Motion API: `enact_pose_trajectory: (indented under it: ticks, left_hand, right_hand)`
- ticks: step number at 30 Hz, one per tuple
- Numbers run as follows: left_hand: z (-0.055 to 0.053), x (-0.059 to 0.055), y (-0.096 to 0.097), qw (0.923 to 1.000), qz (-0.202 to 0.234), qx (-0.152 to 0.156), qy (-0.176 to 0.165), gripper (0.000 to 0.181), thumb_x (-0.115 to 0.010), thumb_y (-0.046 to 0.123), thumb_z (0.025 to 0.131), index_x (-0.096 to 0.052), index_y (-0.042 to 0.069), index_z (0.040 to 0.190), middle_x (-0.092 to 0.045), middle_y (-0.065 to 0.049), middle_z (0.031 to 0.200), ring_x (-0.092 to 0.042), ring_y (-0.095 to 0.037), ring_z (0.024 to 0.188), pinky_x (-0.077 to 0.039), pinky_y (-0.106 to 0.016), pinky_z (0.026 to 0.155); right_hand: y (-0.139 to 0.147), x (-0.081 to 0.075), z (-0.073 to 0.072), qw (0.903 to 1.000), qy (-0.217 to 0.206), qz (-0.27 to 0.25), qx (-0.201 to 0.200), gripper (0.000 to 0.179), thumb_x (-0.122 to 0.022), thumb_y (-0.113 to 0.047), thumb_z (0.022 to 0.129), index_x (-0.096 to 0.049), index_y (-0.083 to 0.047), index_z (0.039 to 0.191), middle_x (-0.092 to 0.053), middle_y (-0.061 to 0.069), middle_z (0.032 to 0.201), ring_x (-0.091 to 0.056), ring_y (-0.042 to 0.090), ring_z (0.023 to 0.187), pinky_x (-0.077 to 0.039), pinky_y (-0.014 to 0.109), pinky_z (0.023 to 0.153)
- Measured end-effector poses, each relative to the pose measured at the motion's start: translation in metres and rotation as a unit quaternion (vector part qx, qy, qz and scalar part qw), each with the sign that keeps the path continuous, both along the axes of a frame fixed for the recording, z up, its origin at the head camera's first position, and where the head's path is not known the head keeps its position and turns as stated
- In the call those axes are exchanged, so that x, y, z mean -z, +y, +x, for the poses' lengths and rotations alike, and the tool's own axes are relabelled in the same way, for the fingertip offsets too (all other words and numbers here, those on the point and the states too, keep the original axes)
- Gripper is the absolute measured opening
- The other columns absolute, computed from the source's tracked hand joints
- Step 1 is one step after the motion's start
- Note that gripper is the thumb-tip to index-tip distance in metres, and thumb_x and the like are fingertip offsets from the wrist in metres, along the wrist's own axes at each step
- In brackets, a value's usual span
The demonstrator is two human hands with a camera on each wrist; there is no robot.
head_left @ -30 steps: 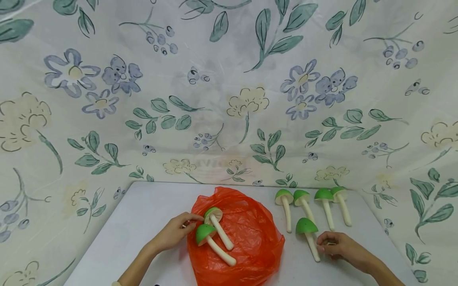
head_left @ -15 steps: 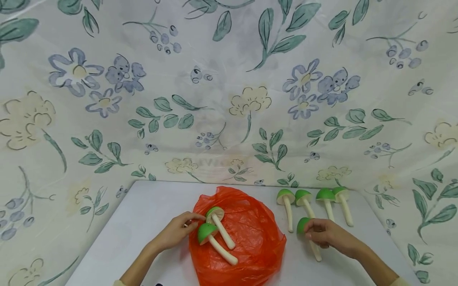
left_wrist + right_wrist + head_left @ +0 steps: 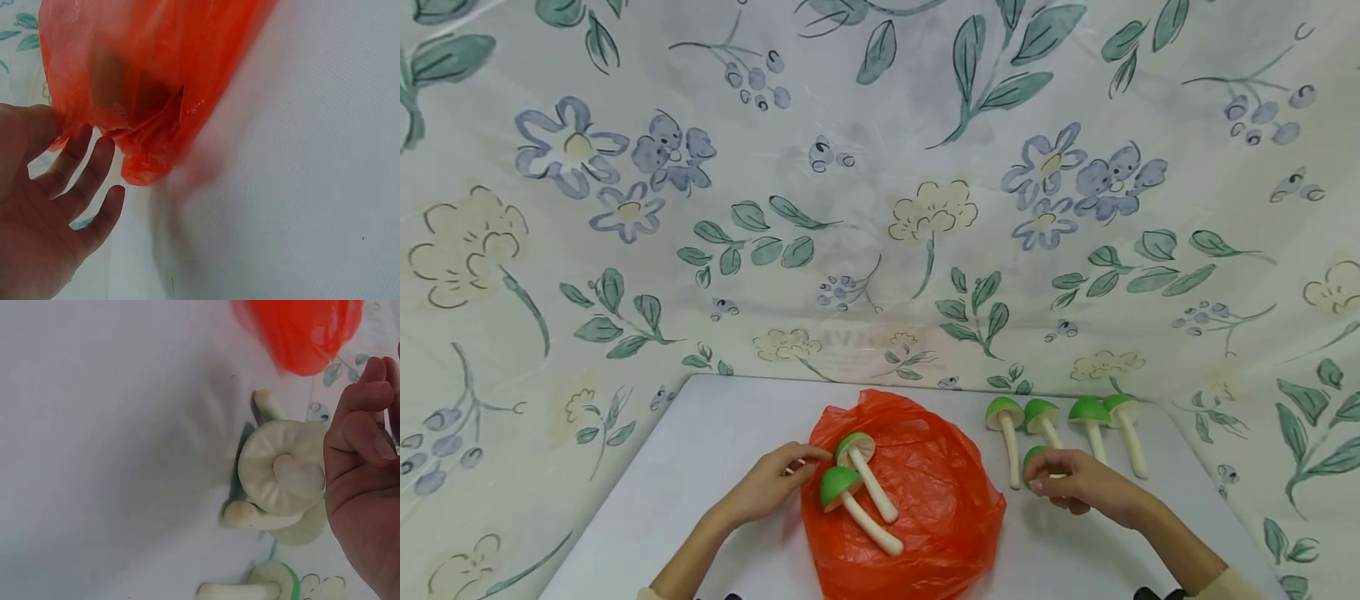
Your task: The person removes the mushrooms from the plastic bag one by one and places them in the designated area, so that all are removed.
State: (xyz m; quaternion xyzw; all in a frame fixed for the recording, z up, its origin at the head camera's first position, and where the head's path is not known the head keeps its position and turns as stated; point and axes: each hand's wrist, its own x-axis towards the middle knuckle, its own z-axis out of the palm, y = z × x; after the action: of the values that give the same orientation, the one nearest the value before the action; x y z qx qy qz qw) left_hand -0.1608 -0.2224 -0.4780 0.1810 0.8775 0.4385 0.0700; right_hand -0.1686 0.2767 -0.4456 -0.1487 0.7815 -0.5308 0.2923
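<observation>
Two toy mushrooms (image 3: 869, 521) with green caps and cream stems lie on a red plastic bag (image 3: 940, 492). At the bag's left edge is my left hand (image 3: 773, 482), its fingertips right by one green cap. Spread fingers of that hand (image 3: 75, 194) meet the bag's edge (image 3: 150, 144) in the left wrist view. My right hand (image 3: 1090, 483) grips another mushroom (image 3: 1033, 457), whose stem it hides from above. The right wrist view shows that mushroom's pale underside (image 3: 269, 475) beside my right hand (image 3: 369, 462), its stem pointing toward the camera.
Several more green-capped mushrooms (image 3: 1004, 408) lie in a row along the back right of the white table (image 3: 700, 425). A flower-printed sheet (image 3: 850, 250) rises behind and at both sides of the table.
My right hand has moved left and up over the nearest mushroom and taken hold of it. Its stem has swung out of sight beneath the hand. The left hand stays at the bag.
</observation>
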Motion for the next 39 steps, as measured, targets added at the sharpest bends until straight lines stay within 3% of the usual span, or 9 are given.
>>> enact_pose_trajectory:
  ticks: [7, 12, 15, 22, 26, 30, 39]
  left_hand:
    - [-0.002, 0.002, 0.002, 0.9998, 0.004, -0.003, -0.018, 0.025, -0.054, 0.015, 0.104, -0.068, 0.018, 0.124, -0.063, -0.005, 0.124, -0.058, -0.020, 0.100, -0.051, -0.029, 0.081]
    - [-0.003, 0.001, 0.004, 0.9998, 0.002, -0.004, -0.019, 0.025, -0.054, 0.015, 0.104, -0.068, 0.017, 0.124, -0.063, -0.006, 0.124, -0.058, -0.021, 0.101, -0.051, -0.029, 0.080]
    - [-0.004, 0.000, 0.004, 0.9999, -0.001, -0.005, -0.016, 0.025, -0.054, 0.015, 0.104, -0.068, 0.017, 0.124, -0.063, -0.006, 0.124, -0.059, -0.021, 0.101, -0.052, -0.029, 0.081]
    - [-0.004, 0.000, 0.006, 0.9997, 0.002, -0.004, -0.025, 0.025, -0.055, 0.016, 0.104, -0.068, 0.015, 0.125, -0.063, -0.006, 0.124, -0.057, -0.021, 0.098, -0.051, -0.028, 0.078]
    - [-0.005, 0.000, 0.008, 0.9996, 0.003, -0.001, -0.027, 0.025, -0.054, 0.016, 0.104, -0.067, 0.014, 0.125, -0.063, -0.007, 0.124, -0.056, -0.021, 0.097, -0.051, -0.028, 0.076]
    - [-0.003, -0.002, 0.008, 0.9997, 0.000, -0.003, -0.022, 0.025, -0.054, 0.015, 0.104, -0.068, 0.014, 0.125, -0.063, -0.007, 0.124, -0.056, -0.022, 0.097, -0.050, -0.028, 0.075]
    - [-0.003, -0.002, 0.008, 0.9998, -0.008, -0.003, -0.020, 0.026, -0.053, 0.013, 0.104, -0.068, 0.015, 0.125, -0.063, -0.006, 0.124, -0.056, -0.021, 0.097, -0.050, -0.028, 0.077]
  right_hand:
    - [0.008, -0.002, 0.002, 0.9997, -0.004, -0.017, 0.019, 0.041, -0.061, -0.026, 0.100, -0.055, 0.008, 0.120, -0.047, 0.003, 0.073, -0.037, 0.013, 0.057, -0.030, 0.023, 0.048]
    - [0.021, -0.001, 0.005, 0.9934, 0.006, -0.039, 0.108, 0.047, -0.057, -0.030, 0.103, -0.046, 0.009, 0.125, -0.051, 0.004, 0.079, -0.038, 0.010, 0.057, -0.028, 0.024, 0.047]
    - [0.031, 0.003, 0.007, 0.9888, 0.001, -0.019, 0.148, 0.046, -0.055, -0.031, 0.104, -0.045, 0.007, 0.128, -0.052, 0.003, 0.080, -0.036, 0.009, 0.054, -0.027, 0.023, 0.047]
    - [0.041, 0.023, 0.014, 0.9911, -0.021, 0.059, 0.118, 0.030, -0.065, -0.025, 0.097, -0.063, 0.003, 0.109, -0.054, 0.003, 0.072, -0.033, 0.009, 0.051, -0.026, 0.022, 0.045]
    - [0.038, 0.034, 0.016, 0.9892, -0.022, 0.076, 0.123, 0.021, -0.070, -0.021, 0.093, -0.064, -0.001, 0.094, -0.051, 0.000, 0.066, -0.035, 0.008, 0.052, -0.028, 0.022, 0.046]
    - [0.036, 0.039, 0.017, 0.9877, -0.012, 0.075, 0.137, 0.022, -0.071, -0.020, 0.092, -0.058, -0.005, 0.085, -0.054, 0.001, 0.068, -0.042, 0.011, 0.057, -0.034, 0.023, 0.048]
    - [0.032, 0.050, 0.019, 0.9830, 0.005, 0.022, 0.182, 0.023, -0.071, -0.015, 0.093, -0.053, -0.001, 0.093, -0.061, 0.006, 0.086, -0.063, 0.016, 0.078, -0.056, 0.028, 0.067]
